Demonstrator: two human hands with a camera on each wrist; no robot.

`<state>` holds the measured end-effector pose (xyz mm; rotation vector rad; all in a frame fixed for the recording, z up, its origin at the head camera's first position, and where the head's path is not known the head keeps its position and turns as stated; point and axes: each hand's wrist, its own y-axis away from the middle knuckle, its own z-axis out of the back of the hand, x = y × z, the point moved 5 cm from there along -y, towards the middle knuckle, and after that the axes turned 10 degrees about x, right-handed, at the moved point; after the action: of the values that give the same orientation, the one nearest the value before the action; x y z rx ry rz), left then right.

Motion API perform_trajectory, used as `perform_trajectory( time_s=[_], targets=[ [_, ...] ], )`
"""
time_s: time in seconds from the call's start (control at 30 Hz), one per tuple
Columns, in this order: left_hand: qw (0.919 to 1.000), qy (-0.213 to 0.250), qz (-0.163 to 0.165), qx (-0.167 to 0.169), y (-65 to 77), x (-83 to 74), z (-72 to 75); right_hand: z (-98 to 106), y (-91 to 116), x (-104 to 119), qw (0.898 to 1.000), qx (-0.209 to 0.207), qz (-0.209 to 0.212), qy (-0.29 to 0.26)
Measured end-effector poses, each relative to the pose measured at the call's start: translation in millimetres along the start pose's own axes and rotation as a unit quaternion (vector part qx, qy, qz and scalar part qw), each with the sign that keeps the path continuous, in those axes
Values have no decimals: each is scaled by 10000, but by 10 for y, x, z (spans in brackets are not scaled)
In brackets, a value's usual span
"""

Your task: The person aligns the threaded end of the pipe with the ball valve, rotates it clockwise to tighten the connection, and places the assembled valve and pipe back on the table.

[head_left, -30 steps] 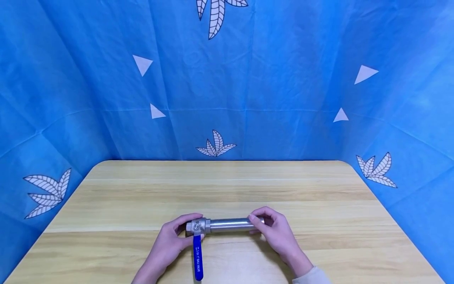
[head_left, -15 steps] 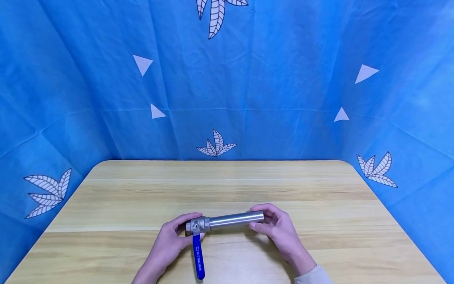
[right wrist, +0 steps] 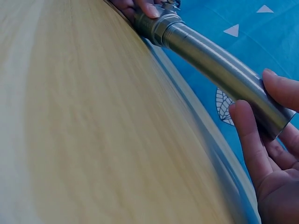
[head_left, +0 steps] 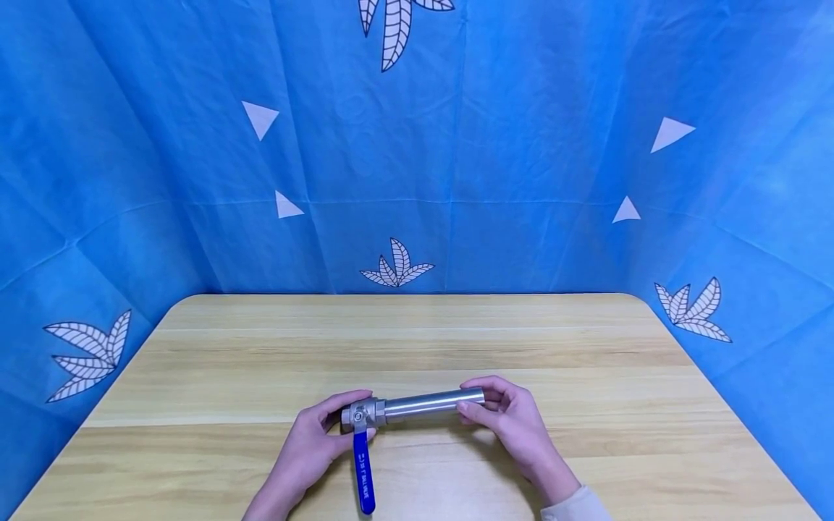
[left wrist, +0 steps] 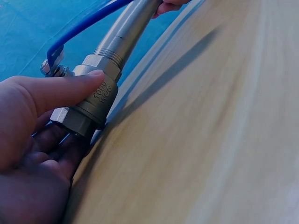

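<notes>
Left hand (head_left: 309,439) grips one valve (head_left: 367,410); right hand (head_left: 517,423) holds one pipe (head_left: 421,405).

Silver-grey metal ball valve (head_left: 358,415), hex-ended, body marked "1000 WOG", held in the left hand (head_left: 313,441). Long blue lever handle (head_left: 364,474) with white lettering points toward the person, roughly square to the pipe. Smooth, straight silver metal pipe (head_left: 426,404) sits in the valve's right-hand end; several threads show at the joint. Its free end is held between thumb and fingers of the right hand (head_left: 511,427). Pipe stands clear of the pale wooden tabletop (head_left: 417,347).
</notes>
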<state>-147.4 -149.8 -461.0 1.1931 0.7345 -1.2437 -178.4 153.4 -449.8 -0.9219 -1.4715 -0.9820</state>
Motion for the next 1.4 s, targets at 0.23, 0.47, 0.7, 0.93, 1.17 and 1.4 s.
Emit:
perform_trajectory(
  time_s=[0.23,0.47,0.7,0.93,1.17,1.4],
  targets=[
    [9999,-111,-25,4,-12,7,-1,-14,-6,-9,9999,-98,-6,33],
    [10000,-90,-18,11,-9,10,-9,-34,-9,-18,9994,-284,-100,183],
    [9998,-182,-23,59,-1,-3,-20,-28,-20,-36,9981,-497,-229,274],
    [9993,-305,-80,195,-6,-16,-39,-13,-23,-52,9961,-711,-454,253],
    [9990,-220,-236,295,0,-20,-57,-1,-15,-29,9989,-374,-232,136],
    [9980,-327,-481,264,-4,-56,-53,-6,-5,-23,9997,-164,-158,128]
  ],
)
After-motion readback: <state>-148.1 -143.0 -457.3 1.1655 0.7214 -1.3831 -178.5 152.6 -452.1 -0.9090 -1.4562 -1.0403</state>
